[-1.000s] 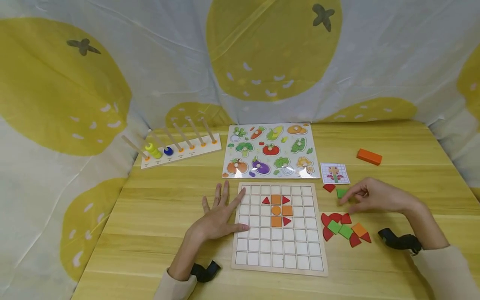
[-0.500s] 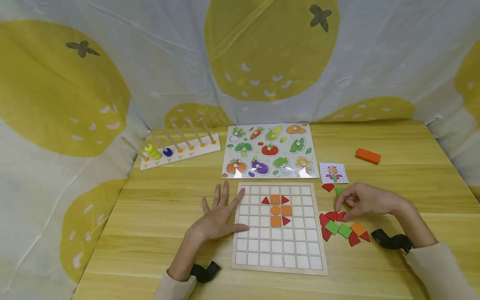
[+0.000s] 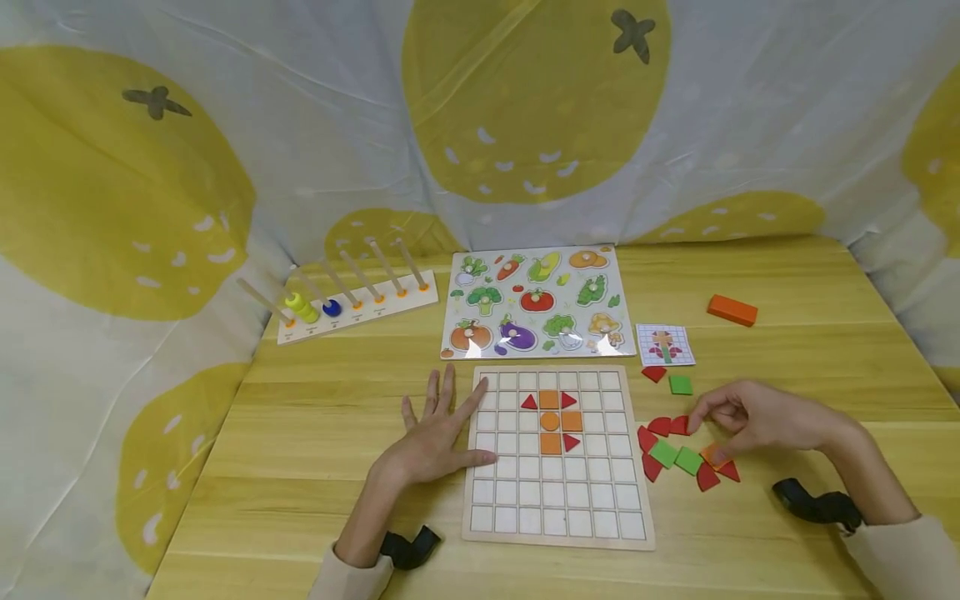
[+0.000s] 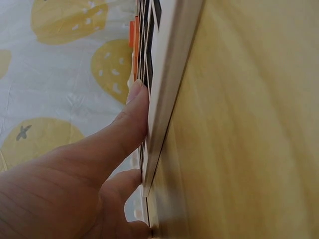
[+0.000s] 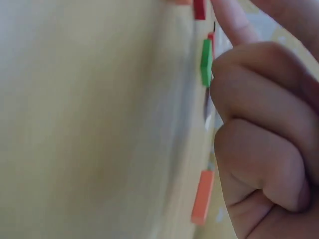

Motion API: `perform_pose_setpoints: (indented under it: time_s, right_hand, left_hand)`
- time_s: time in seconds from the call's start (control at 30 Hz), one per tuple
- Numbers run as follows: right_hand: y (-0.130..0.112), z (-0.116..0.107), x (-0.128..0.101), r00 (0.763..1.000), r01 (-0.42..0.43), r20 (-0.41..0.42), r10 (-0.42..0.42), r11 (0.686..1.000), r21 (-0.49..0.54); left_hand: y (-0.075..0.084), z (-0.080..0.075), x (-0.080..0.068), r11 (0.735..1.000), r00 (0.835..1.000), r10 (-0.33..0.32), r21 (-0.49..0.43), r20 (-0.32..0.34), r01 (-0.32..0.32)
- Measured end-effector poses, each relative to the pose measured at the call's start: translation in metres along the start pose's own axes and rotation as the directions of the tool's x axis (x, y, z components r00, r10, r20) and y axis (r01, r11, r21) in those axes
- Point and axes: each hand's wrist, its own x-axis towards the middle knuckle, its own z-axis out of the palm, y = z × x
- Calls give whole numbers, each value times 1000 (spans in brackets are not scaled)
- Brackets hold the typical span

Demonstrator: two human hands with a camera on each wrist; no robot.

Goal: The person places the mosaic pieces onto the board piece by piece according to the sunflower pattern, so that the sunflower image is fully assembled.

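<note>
Resting flat, the left hand (image 3: 431,442) lies with fingers spread and straight at the left edge of the grid board (image 3: 558,517); thumb and forefinger tips lie over the board's frame, the palm on the bench (image 3: 315,400). It holds nothing. The board's long axis runs from the person toward the far wall, its edges square to the bench front.

The right hand (image 3: 757,417) hovers over the loose pile of pieces (image 3: 678,458) just right of the board, fingers curled, thumb and forefinger close on an orange square piece (image 3: 712,456). Whether the piece is actually pinched cannot be told from any view. That piece lies flat at the pile's right side, turned diamond-wise, one corner toward the board.

On the board, orange squares (image 3: 550,400) and red triangles (image 3: 529,402) occupy upper-middle cells. A green square (image 3: 680,384) lies apart, near the pattern card (image 3: 664,344).
</note>
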Motion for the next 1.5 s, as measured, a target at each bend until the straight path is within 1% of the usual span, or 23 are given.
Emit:
perform_pose_setpoints:
  time_s: [0.1,0.17,0.27,0.3,0.4,0.53,0.6,0.7,0.8,0.93,1.07,1.2,1.3,1.5]
  right_hand:
    - [7,1,-6,997,33,65,-38,996,80]
    - [10,1,-7,993,34,104,-48,991,130]
    - [14,1,-8,989,34,135,-57,986,166]
    - [14,0,-8,990,38,130,-58,987,156]
    - [15,-1,-7,994,42,97,-53,994,105]
    - [14,-3,0,999,20,26,-21,999,29]
    - [11,-3,5,1000,3,-14,-3,1000,-2]
    - [5,-4,11,998,-26,-67,23,999,-43]
    - [-5,-1,15,996,-45,-78,40,997,-65]
    - [-19,9,23,999,-34,-44,31,996,-77]
    - [-29,23,31,999,-29,-35,26,996,-89]
    - [-32,34,38,995,-70,-83,56,982,-178]
    - [-33,38,42,987,-122,-131,93,964,-235]
    - [-36,34,44,964,-200,-225,142,946,-256]
  left_hand:
    - [0,0,0,1000,1000,1,-4,-2,-1]
    - [0,0,0,1000,1000,-1,-1,-2,1]
    - [1,0,-1,1000,1000,0,-2,2,0]
    - [1,0,-1,1000,1000,3,-9,2,-3]
    - [-2,2,0,999,1000,23,-35,-8,-24]
    - [-12,10,4,997,998,56,-59,-42,-59]
    - [-16,13,5,996,997,61,-61,-50,-64]
    - [-18,15,7,997,998,51,-58,-43,-53]
    - [-14,11,5,997,998,46,-56,-32,-48]
    - [-6,3,1,999,999,36,-40,-12,-37]
    - [-6,4,0,998,999,37,-51,-14,-38]
    - [-10,9,2,995,999,47,-83,-25,-49]
    - [-10,7,1,996,998,52,-75,-27,-54]
    - [-3,0,0,1000,1000,11,-14,3,-11]
